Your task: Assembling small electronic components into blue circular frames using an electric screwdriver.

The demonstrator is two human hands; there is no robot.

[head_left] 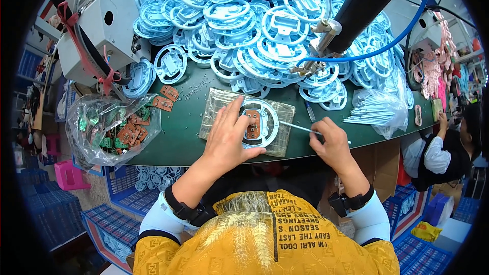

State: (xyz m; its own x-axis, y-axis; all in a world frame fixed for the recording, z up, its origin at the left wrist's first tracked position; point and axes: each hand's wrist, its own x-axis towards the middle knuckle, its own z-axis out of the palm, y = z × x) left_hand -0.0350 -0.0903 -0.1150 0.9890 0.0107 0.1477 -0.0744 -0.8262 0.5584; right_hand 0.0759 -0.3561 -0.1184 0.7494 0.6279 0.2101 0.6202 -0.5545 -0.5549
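A light-blue plastic steering-wheel-shaped part (274, 131) lies on a tape-wrapped pad (219, 101) in front of me. Within its ring sits a brown circuit board (252, 125). My left hand (225, 131) holds the part from its left side, one fingertip on the board and the thumb by the lower rim. To the right, my right hand (331, 141) is closed around a thin pale-blue rod (298, 127). The rod's far end reaches toward the right rim of the part; whether they touch I cannot tell.
Many matching blue parts (229, 18) are heaped across the back of the green table (175, 145). A clear bag of circuit boards (119, 132) stands left, a bag of pale rods (374, 109) right. Overhead hangs a dark arm with metal fittings (326, 38). Another person (440, 155) sits at far right.
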